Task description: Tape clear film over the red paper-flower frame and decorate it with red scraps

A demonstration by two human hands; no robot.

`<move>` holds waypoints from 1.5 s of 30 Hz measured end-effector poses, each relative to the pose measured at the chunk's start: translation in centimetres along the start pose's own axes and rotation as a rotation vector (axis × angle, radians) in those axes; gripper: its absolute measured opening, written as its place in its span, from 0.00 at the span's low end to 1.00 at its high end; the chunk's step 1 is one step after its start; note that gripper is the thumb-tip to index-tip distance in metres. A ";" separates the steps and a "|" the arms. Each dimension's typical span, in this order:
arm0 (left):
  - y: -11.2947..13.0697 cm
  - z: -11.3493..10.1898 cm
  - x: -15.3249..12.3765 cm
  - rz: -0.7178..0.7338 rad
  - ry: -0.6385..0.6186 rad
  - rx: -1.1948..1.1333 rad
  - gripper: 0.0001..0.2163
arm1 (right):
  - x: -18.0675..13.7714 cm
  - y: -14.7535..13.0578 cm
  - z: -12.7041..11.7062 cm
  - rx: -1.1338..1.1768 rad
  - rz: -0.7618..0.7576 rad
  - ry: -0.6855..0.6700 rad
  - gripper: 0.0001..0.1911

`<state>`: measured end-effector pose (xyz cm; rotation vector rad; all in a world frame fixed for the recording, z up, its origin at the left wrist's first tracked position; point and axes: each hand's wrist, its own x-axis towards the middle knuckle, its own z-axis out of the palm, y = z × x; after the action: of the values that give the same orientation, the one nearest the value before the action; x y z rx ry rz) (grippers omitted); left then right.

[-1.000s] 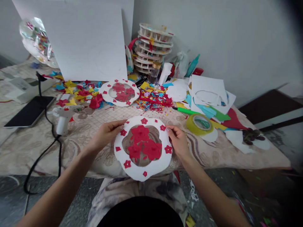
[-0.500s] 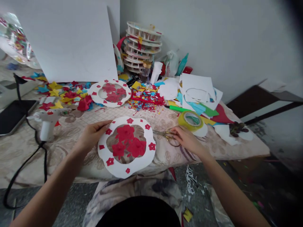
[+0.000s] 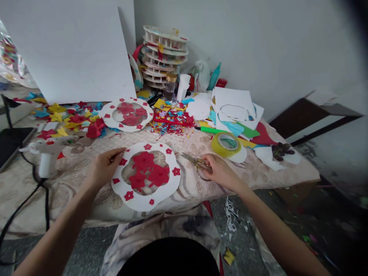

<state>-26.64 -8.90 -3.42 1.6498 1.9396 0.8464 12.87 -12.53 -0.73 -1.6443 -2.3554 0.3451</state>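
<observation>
My left hand pinches the upper left edge of a white scalloped paper frame. Small red flowers and red squares dot its rim, and large red flowers fill the see-through middle. The frame lies near the table's front edge. To its right, my right hand is closed round the handles of a pair of scissors, whose blades point left toward the frame without touching it. Behind stands a similar white frame, also with red flowers, lying on the table.
A white glue gun with a black cord lies left. Yellow tape, a green pen and white paper cutouts lie right. Confetti scraps, a stack of round white trays and a large white board are behind.
The view has shifted slightly to the right. The frame lies flatter and a little farther from the table's front edge, and the scissors have come slightly away from it. Both hands keep their holds.
</observation>
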 end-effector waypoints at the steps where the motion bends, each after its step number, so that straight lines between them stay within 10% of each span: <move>1: -0.3 0.0 0.1 0.026 -0.018 0.014 0.19 | -0.1 -0.1 0.0 0.020 0.003 0.016 0.16; 9: 1.3 -0.9 -1.2 0.227 0.095 0.182 0.21 | -3.3 2.4 -2.2 0.284 0.219 0.417 0.20; 12: 4.7 -1.0 -3.4 0.305 0.096 0.066 0.19 | -4.7 1.4 -2.0 0.694 0.242 0.213 0.15; 19: 13.7 3.1 -6.9 0.274 -0.539 -0.549 0.16 | -5.6 -4.4 1.6 1.580 0.049 -0.223 0.12; 24: 16.6 6.6 -5.8 0.128 -0.708 -0.879 0.16 | -5.4 -6.3 1.8 1.792 -0.016 -0.328 0.11; 30: 17.3 8.3 -5.2 0.000 -0.817 -1.030 0.14 | -5.8 -6.1 2.0 1.834 -0.005 -0.336 0.12; 38: 17.3 8.2 -4.0 0.361 -0.631 -0.671 0.14 | -6.0 -5.0 2.6 1.738 0.063 -0.152 0.13; 45: 18.0 8.9 -2.7 0.529 -0.500 -0.175 0.22 | -5.9 5.9 -3.8 0.580 0.526 0.461 0.16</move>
<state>-7.32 -8.47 2.84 2.0531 1.0821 0.6679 21.30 -15.91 0.53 -1.7645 -1.3092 0.5983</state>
